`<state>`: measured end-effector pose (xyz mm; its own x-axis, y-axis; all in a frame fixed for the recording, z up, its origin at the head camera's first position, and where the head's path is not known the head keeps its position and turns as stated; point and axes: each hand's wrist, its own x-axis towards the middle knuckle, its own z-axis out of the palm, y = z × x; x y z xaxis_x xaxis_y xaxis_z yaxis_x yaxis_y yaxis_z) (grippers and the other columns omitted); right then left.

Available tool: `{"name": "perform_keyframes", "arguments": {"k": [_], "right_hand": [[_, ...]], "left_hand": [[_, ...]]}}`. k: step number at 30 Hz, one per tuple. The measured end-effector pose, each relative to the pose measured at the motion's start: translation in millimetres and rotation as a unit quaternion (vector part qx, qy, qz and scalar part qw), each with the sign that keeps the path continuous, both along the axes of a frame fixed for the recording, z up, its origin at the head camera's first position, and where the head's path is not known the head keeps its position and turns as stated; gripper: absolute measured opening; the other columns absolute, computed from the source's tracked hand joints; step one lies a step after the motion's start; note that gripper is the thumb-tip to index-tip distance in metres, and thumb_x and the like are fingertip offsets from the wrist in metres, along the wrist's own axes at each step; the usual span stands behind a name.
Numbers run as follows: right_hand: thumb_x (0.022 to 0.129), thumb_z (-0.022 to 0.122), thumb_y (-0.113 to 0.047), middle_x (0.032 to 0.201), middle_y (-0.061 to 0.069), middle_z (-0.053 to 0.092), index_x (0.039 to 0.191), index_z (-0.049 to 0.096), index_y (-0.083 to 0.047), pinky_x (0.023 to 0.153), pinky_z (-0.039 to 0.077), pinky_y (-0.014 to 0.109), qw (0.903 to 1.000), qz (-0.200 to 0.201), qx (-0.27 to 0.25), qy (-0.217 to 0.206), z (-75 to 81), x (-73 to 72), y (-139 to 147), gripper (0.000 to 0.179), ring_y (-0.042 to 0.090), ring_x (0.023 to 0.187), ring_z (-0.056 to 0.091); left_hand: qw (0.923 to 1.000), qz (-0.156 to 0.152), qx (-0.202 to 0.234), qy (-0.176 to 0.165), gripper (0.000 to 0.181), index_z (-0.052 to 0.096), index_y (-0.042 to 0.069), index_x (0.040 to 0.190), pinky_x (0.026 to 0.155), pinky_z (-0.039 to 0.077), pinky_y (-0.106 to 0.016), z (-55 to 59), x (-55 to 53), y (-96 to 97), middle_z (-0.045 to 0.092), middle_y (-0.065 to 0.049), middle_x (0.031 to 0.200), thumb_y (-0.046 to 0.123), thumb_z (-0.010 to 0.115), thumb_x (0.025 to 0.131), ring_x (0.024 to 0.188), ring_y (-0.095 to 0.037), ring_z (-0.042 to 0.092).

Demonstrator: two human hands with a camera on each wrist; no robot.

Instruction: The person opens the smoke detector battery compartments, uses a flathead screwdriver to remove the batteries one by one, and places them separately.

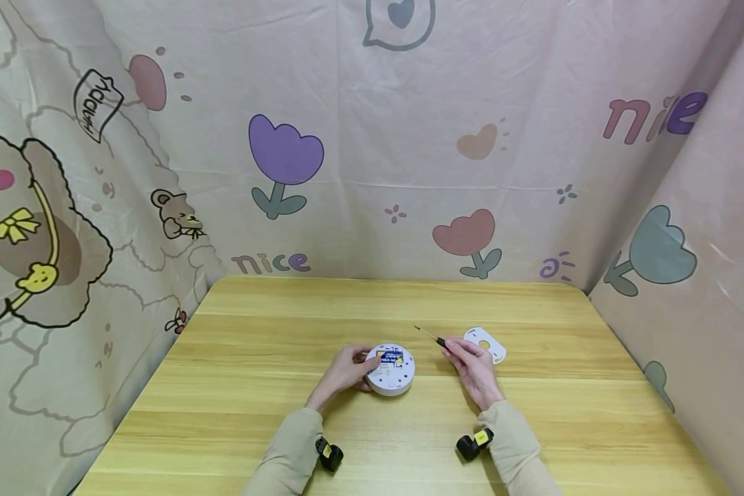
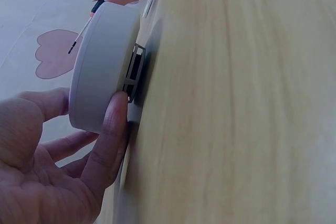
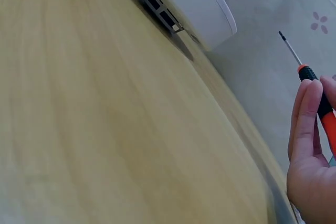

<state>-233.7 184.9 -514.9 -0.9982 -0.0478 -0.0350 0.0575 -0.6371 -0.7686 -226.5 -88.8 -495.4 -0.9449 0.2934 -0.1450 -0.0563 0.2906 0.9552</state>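
Observation:
My left hand point(image 1: 347, 372) grips a round white smoke detector point(image 1: 392, 383) by its left side, the thumb on the top face and fingers around the edge. A blue and yellow label shows on that upward face. In the left wrist view a dark slotted vent point(image 2: 135, 74) is visible on its underside, close over the wood. To the right, my right hand point(image 1: 476, 368) holds a small screwdriver point(image 3: 308, 73) with a black and orange handle. Its thin tip points up and left, apart from the detector.
A white mounting plate point(image 1: 496, 348) with a central hole lies on the wooden table point(image 1: 235, 386), partly behind my right hand. Black wrist cameras are strapped at the left sleeve point(image 1: 288, 444) and right sleeve point(image 1: 516, 441). A printed curtain point(image 1: 359, 138) hangs behind the table and along both sides.

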Motion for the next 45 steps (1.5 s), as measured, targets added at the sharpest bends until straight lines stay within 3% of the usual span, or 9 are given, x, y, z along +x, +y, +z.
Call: {"name": "perform_keyframes", "arguments": {"k": [6,14,19,24,26,31,35,40,45], "right_hand": [[0.078,0.061,0.004,0.088,0.006,0.067,0.103,0.06,0.01,0.079,0.054,0.021,0.9982,0.007,0.059,-0.003,0.7,1.3,2.7,0.026,0.016,0.081,0.067],[0.075,0.066,-0.001,0.086,0.004,0.069,0.101,0.062,0.008,0.082,0.053,0.023,0.9871,0.009,0.158,-0.025,5.9,2.5,6.5,0.028,0.016,0.082,0.067],[0.076,0.067,-0.004,0.088,0.006,0.069,0.102,0.062,0.007,0.085,0.052,0.024,0.9864,0.034,0.159,-0.024,10.1,3.8,10.3,0.029,0.016,0.08,0.067],[0.078,0.065,-0.007,0.09,0.007,0.069,0.092,0.069,-0.006,0.084,0.052,0.022,0.9866,0.058,0.151,-0.022,12.1,4.0,13.1,0.014,0.016,0.078,0.068],[0.079,0.064,-0.006,0.09,0.008,0.069,0.093,0.069,-0.004,0.083,0.052,0.022,0.9861,0.06,0.154,-0.022,13.5,3.3,13.4,0.015,0.016,0.077,0.068],[0.078,0.064,-0.004,0.088,0.01,0.069,0.092,0.069,-0.001,0.08,0.053,0.022,0.9838,0.064,0.166,-0.024,18.3,1.9,14.7,0.015,0.017,0.074,0.068],[0.077,0.066,-0.004,0.089,0.011,0.069,0.098,0.065,0.005,0.081,0.053,0.025,0.9802,0.074,0.182,-0.023,20.3,1.5,16.1,0.023,0.018,0.076,0.068],[0.076,0.066,-0.004,0.091,0.01,0.069,0.111,0.05,0.018,0.084,0.053,0.029,0.9745,0.092,0.204,-0.01,20.9,1.1,16.7,0.044,0.02,0.081,0.067],[0.075,0.067,-0.004,0.09,0.01,0.068,0.113,0.045,0.021,0.086,0.052,0.034,0.97,0.098,0.223,-0.004,22.0,1.2,14.7,0.05,0.021,0.081,0.067]], "left_hand": [[1.0,0.0,-0.003,-0.001,0.043,0.05,0.001,0.122,0.053,0.057,-0.034,-0.4,0.2,0.5,0.058,-0.016,0.097,0.023,0.059,0.085,0.057,-0.013,0.056],[0.9999,0.005,-0.009,0.003,0.04,0.05,-0.003,0.121,0.058,0.057,-0.041,7.7,4.6,2.2,0.058,-0.02,0.099,0.018,0.056,0.087,0.06,-0.015,0.056],[0.9999,0.004,-0.009,0.005,0.039,0.051,-0.004,0.12,0.058,0.057,-0.04,14.2,8.9,2.7,0.059,-0.02,0.099,0.017,0.056,0.087,0.06,-0.015,0.057],[1.0,0.003,-0.001,-0.001,0.04,0.052,-0.002,0.118,0.055,0.057,-0.037,6.0,4.3,2.1,0.061,-0.019,0.098,0.019,0.058,0.085,0.059,-0.014,0.057],[1.0,0.005,-0.004,-0.001,0.041,0.053,-0.001,0.119,0.053,0.057,-0.034,0.0,1.1,1.9,0.061,-0.018,0.098,0.022,0.059,0.085,0.059,-0.014,0.057],[0.9999,0.011,-0.009,0.0,0.042,0.052,-0.001,0.12,0.055,0.057,-0.038,-0.2,1.1,2.3,0.06,-0.018,0.1,0.023,0.059,0.085,0.059,-0.015,0.057],[0.9998,0.011,-0.013,0.003,0.041,0.053,0.0,0.119,0.054,0.057,-0.036,-1.1,0.7,2.7,0.059,-0.017,0.098,0.024,0.059,0.085,0.059,-0.014,0.056],[0.9998,0.013,-0.014,-0.002,0.04,0.054,0.001,0.117,0.052,0.056,-0.032,-1.4,0.5,3.0,0.059,-0.015,0.095,0.024,0.059,0.085,0.059,-0.013,0.057],[0.9999,0.012,-0.011,0.002,0.04,0.054,0.0,0.117,0.052,0.056,-0.032,0.3,1.1,3.1,0.059,-0.015,0.094,0.024,0.06,0.085,0.059,-0.013,0.057]]}}
